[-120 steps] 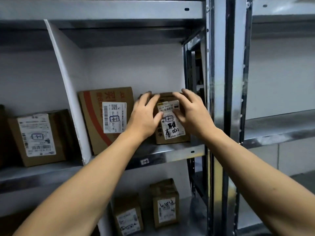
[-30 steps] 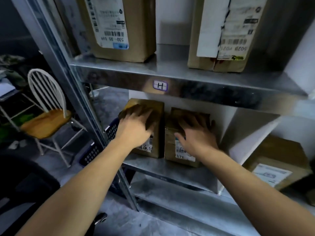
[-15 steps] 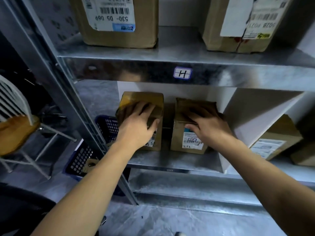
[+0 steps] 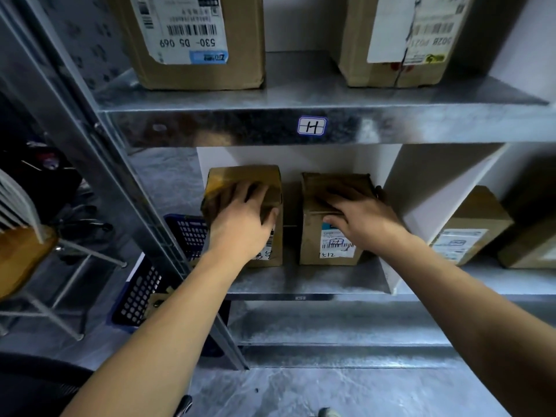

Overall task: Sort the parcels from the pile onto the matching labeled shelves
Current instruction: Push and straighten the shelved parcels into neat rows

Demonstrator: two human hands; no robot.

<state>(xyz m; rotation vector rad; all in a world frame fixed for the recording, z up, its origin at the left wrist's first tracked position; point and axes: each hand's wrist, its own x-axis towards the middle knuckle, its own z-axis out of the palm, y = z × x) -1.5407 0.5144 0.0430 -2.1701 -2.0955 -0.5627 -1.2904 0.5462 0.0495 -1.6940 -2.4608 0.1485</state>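
Two small brown cardboard parcels stand side by side on a low metal shelf (image 4: 301,281), under the shelf edge labelled H (image 4: 312,125). My left hand (image 4: 240,221) lies over the top front edge of the left parcel (image 4: 243,174), fingers spread on its top and palm covering most of its label. My right hand (image 4: 361,218) rests on the right parcel (image 4: 313,245), fingers flat across its top and thumb along the front edge. That parcel's white barcode label shows below my hand.
Two bigger parcels (image 4: 195,40) (image 4: 400,40) stand on the H shelf above. A white divider (image 4: 421,206) closes the bay on the right, with another parcel (image 4: 469,230) beyond it. Left of the steel upright (image 4: 105,164) are a blue basket (image 4: 141,293) and a white chair (image 4: 24,251).
Four seconds ago both hands were on one parcel on a higher shelf. Over the last second they have stayed on these two low parcels while my view shifted right and closer.
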